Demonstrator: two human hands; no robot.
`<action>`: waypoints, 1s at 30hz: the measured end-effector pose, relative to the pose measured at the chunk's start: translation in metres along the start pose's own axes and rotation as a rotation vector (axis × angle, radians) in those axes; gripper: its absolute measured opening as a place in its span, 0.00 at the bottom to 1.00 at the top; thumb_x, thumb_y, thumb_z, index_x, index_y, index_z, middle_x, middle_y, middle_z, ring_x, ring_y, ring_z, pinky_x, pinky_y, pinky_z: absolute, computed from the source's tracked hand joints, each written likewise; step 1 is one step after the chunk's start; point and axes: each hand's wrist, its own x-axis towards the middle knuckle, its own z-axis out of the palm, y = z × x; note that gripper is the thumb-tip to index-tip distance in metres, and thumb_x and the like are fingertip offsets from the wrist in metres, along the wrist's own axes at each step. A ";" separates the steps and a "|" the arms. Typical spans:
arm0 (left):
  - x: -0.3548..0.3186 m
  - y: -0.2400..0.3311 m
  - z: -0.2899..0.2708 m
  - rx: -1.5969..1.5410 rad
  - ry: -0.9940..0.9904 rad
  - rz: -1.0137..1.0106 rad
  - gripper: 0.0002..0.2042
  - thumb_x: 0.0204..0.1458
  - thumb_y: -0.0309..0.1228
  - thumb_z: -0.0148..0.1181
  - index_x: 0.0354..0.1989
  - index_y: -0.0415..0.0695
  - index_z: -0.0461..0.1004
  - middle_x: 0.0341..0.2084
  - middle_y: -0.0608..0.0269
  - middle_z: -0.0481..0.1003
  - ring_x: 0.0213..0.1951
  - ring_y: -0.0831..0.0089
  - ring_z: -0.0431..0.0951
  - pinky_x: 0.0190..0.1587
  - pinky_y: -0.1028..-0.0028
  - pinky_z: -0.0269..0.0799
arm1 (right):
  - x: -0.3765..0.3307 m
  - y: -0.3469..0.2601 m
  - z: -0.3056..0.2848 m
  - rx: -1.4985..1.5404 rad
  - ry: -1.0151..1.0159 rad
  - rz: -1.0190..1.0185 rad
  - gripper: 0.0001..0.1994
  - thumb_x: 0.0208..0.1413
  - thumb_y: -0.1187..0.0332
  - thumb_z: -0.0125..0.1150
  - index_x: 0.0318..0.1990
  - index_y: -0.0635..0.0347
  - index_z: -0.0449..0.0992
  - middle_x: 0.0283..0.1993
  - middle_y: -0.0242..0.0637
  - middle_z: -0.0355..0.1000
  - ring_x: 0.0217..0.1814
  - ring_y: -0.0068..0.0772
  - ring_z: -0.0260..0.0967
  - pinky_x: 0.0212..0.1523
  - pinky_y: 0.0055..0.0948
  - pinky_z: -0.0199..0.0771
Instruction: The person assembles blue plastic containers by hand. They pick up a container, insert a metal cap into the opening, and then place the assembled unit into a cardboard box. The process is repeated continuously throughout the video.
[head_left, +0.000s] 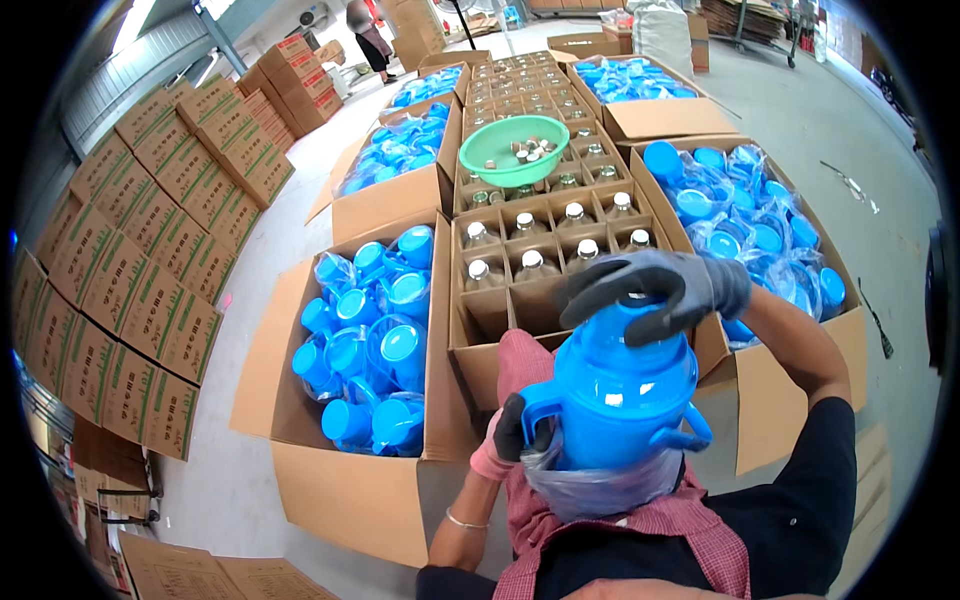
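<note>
A glossy blue thermos jug stands upright at my lap, with clear plastic film bunched round its lower part. My left hand, in a pink and dark glove, is closed round the handle on the jug's left side. Over the jug's top curls my right hand, in a grey glove, its fingers bent round the neck. What lies under that palm is mostly hidden; a small shiny bit shows between the fingers. Just beyond stands a divided carton of glass liners with white caps.
Open cartons of bagged blue jugs flank me, one at left and one at right. A green basin of small caps rests on the liner cartons. Stacked boxes line the left; a person stands far back.
</note>
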 end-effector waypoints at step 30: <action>0.072 -0.035 0.160 2.553 -0.733 0.577 0.21 0.41 0.31 0.55 0.48 0.44 0.74 0.55 0.51 0.66 0.59 0.54 0.61 0.65 0.46 0.52 | 0.006 -0.008 0.051 -0.002 0.201 0.276 0.24 0.49 0.57 0.66 0.52 0.59 0.73 0.49 0.45 0.71 0.49 0.45 0.72 0.50 0.37 0.70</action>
